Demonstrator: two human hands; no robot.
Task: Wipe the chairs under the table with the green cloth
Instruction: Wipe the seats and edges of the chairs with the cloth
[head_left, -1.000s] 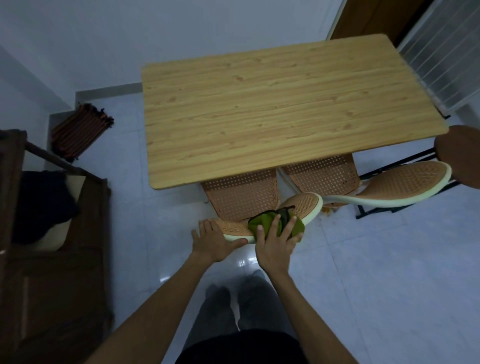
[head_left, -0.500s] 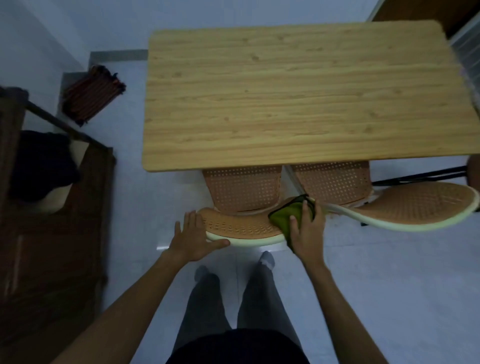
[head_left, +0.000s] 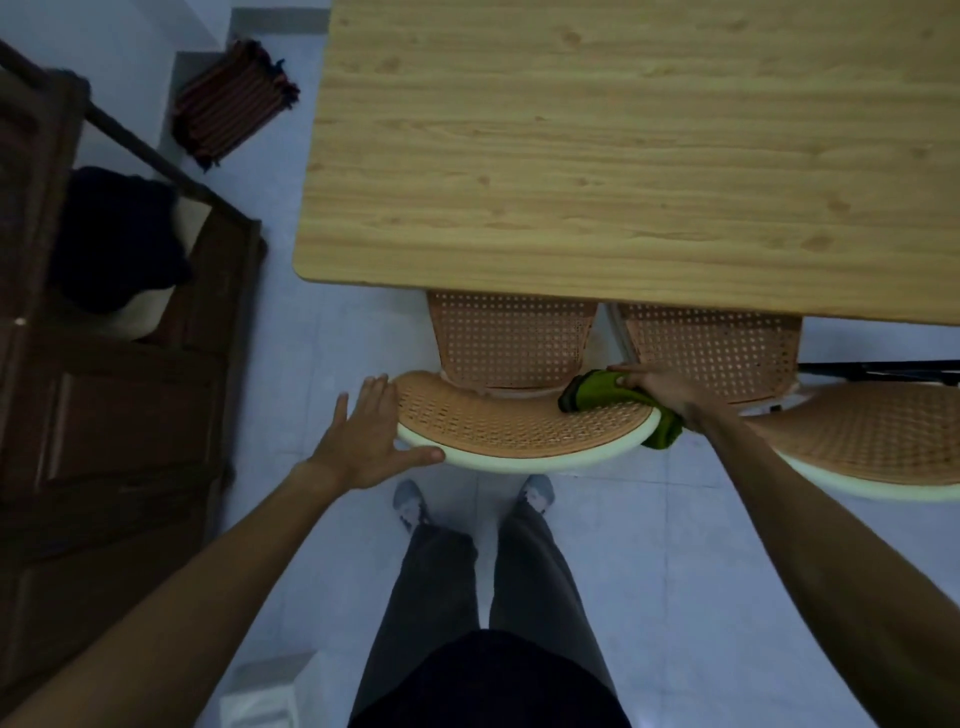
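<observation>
Two orange perforated chairs with pale rims are tucked under the wooden table (head_left: 623, 145). The left chair (head_left: 509, 426) shows its curved backrest top and part of its seat. My right hand (head_left: 665, 392) presses the green cloth (head_left: 602, 395) onto the right end of that backrest; part of the cloth hangs over the rim. My left hand (head_left: 371, 436) rests on the backrest's left end, thumb along the pale rim, fingers spread. The right chair (head_left: 878, 441) stands beside it, partly cut off by the frame edge.
Dark wooden furniture (head_left: 104, 415) stands close on the left, with a dark bundle (head_left: 114, 234) on it. A striped folded mat (head_left: 234, 104) lies on the floor by the wall. My legs and feet (head_left: 467, 519) stand on pale tiles right behind the left chair.
My right hand has slid the green cloth rightward along the backrest to its right end. The view has moved closer and tipped down. My left hand stays on the left end.
</observation>
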